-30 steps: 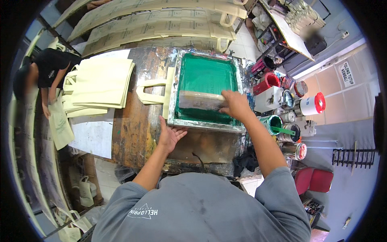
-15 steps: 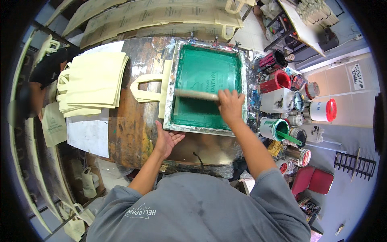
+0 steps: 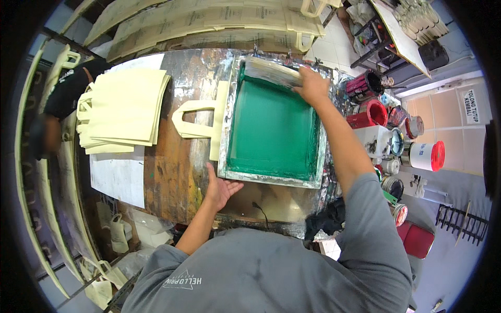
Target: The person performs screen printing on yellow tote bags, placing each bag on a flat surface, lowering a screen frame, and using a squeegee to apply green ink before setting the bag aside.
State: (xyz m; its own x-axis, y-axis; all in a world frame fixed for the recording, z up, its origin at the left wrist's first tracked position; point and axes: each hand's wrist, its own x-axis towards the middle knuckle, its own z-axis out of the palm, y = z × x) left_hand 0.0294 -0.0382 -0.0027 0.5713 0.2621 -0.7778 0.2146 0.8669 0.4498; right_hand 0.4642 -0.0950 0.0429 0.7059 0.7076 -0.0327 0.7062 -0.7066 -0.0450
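A screen-printing frame lies on the worktable, its mesh covered with green ink. At the frame's far end, my right hand grips the right end of a squeegee, which lies across the mesh. My left hand is open, palm up, with fingers spread at the frame's near left corner; whether it touches the rim I cannot tell. A cream tote bag lies partly under the frame, its handle sticking out to the left.
A stack of cream bags sits on the table's left, over white paper. Paint pots, including a red one, crowd the right edge. Racks of printed bags stand beyond the table. Another person is at the far left.
My right hand has moved away from me with the squeegee, from mid-mesh to the far end. Green ink now covers the lettering that showed. My left hand stays near the corner.
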